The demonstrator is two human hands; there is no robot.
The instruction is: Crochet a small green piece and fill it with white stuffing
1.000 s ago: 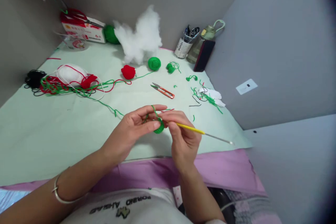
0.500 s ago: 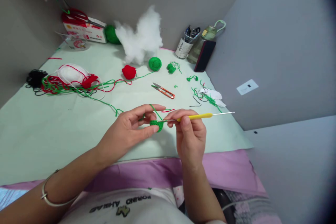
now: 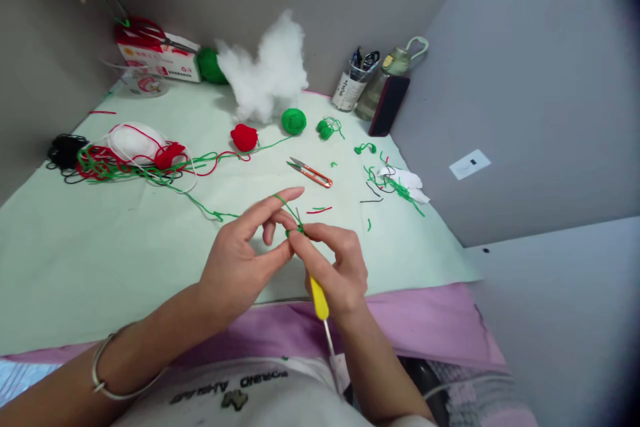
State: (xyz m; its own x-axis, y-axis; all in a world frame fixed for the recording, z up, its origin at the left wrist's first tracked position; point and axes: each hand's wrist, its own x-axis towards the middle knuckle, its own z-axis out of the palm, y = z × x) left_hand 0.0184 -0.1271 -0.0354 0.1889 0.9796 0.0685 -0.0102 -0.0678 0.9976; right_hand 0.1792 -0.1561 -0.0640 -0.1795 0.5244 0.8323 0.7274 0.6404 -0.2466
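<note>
- The left hand [image 3: 240, 263] has its grip pinching the green crochet piece [image 3: 292, 231], held above the counter [image 3: 100, 240] just nearer the person than the thread snips [image 3: 311, 174].
- The green yarn [image 3: 281, 201] runs over its raised forefinger.
- The right hand [image 3: 334, 267] has its grip pressed around the crochet hook [image 3: 319, 297], whose tip is at the piece and whose yellow handle points away from the snips.

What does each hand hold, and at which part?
The right hand pinches the yellow-handled crochet hook near its working end; the left hand pinches the green crochet piece, mostly hidden, with green yarn over its forefinger.
</note>
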